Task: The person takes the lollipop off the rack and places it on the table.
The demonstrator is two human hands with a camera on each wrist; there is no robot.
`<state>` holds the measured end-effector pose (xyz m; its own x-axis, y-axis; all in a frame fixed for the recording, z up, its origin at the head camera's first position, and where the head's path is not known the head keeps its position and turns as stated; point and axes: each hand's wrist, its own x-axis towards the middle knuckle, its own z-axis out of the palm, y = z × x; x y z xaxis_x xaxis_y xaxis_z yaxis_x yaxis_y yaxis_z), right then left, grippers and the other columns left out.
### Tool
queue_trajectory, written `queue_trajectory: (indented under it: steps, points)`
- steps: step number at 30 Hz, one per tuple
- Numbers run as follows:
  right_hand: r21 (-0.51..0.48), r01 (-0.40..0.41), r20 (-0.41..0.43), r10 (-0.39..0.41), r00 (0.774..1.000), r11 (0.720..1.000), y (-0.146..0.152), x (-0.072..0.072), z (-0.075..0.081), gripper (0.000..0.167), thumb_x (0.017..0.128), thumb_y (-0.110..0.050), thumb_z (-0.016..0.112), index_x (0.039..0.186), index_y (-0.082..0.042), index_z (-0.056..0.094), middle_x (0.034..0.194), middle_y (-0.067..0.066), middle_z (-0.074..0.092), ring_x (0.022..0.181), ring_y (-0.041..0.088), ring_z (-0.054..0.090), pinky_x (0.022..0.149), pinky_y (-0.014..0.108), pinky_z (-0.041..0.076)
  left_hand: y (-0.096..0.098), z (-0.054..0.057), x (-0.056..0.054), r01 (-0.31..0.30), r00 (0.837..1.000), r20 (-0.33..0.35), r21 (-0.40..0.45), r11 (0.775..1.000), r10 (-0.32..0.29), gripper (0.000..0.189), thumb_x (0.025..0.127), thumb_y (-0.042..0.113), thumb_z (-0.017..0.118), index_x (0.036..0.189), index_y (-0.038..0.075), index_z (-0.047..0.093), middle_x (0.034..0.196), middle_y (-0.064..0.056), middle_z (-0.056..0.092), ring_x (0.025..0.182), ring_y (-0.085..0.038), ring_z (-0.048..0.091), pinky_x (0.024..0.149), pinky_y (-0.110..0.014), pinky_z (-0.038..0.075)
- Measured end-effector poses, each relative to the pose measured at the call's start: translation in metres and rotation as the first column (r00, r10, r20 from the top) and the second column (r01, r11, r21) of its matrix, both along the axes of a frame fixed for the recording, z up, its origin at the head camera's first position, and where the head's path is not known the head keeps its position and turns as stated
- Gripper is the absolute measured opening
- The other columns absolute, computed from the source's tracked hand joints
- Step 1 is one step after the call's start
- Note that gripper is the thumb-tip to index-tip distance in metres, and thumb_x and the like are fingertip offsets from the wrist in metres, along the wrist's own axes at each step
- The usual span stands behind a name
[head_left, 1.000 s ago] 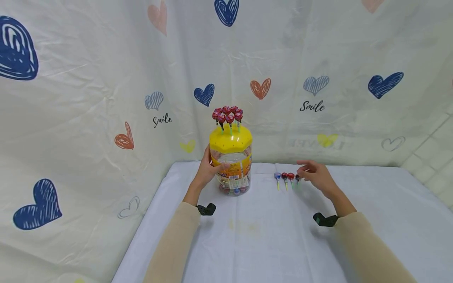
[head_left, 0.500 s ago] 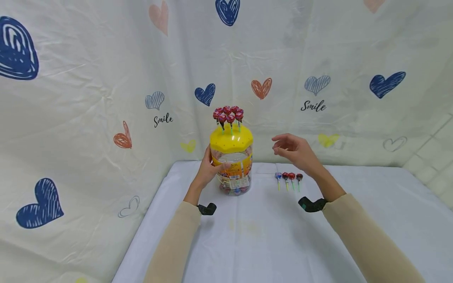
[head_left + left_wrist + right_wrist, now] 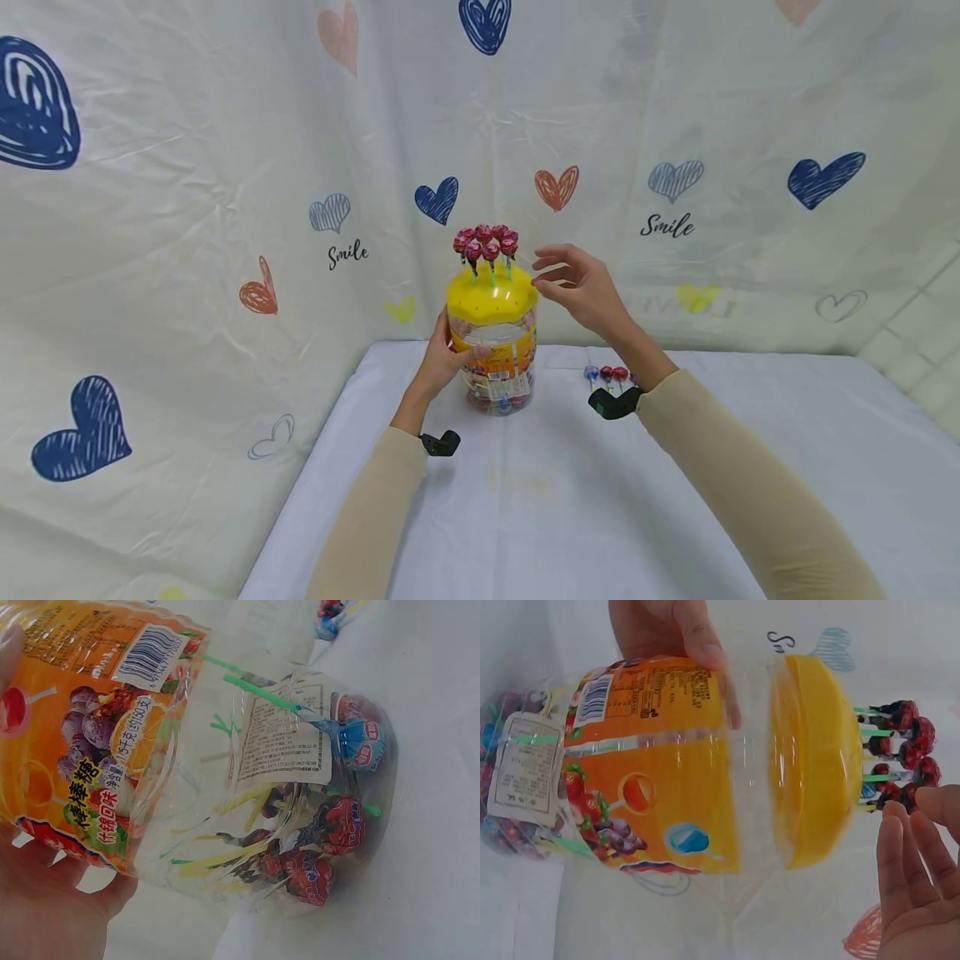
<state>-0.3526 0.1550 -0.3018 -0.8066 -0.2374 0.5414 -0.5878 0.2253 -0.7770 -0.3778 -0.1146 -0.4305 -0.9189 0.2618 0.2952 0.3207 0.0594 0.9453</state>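
A clear plastic candy jar (image 3: pixel 501 367) with a yellow lid (image 3: pixel 491 300) stands upright on the table. Several red-wrapped lollipops (image 3: pixel 491 250) poke up from holes in the lid on green and pale sticks. My left hand (image 3: pixel 440 358) grips the jar's side, its thumb across the orange label (image 3: pixel 660 780). More lollipops (image 3: pixel 341 825) lie loose in the jar's bottom. Beside the lid's right edge is my right hand (image 3: pixel 581 287), fingers loosely bent, with nothing visible between them. In the right wrist view, its fingertips appear close to the lollipop heads.
Right of the jar, several lollipops (image 3: pixel 606 374) lie in a row on the white tablecloth (image 3: pixel 555 500), partly hidden by the right wrist's camera (image 3: pixel 615 403). A white curtain (image 3: pixel 600 108) printed with hearts hangs behind the table.
My right hand has left the row of lollipops, rising and moving left to the jar's lid. The left hand and the jar have stayed in place.
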Motion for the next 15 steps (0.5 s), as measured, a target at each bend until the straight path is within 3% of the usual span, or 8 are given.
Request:
queue_trajectory:
  steps: [9,15]
  points:
    - [-0.034,0.036,-0.04,-0.037,0.999,0.999,-0.021,-0.016,0.005,0.04,0.096,-0.006,0.069,0.135,-0.005,0.06,0.124,0.023,0.066,0.108,0.041,0.068,0.09,0.019,0.059,0.002,0.002,0.002,0.005,1.0,-0.002,0.001,1.0,-0.005,0.091,0.095,0.025,0.075,0.158,0.049,0.015,0.156,0.009,0.04,0.148,-0.033,0.039,0.121,-0.056,0.037]
    - [-0.038,0.08,-0.051,-0.082,0.995,0.996,-0.034,-0.022,0.007,0.041,0.096,-0.008,0.071,0.135,-0.006,0.06,0.123,0.021,0.067,0.104,0.036,0.069,0.093,0.029,0.06,0.002,0.002,0.001,-0.003,1.0,-0.007,-0.011,1.0,0.003,0.092,0.095,0.02,0.074,0.159,0.048,0.014,0.156,0.006,0.04,0.148,-0.034,0.038,0.121,-0.057,0.037]
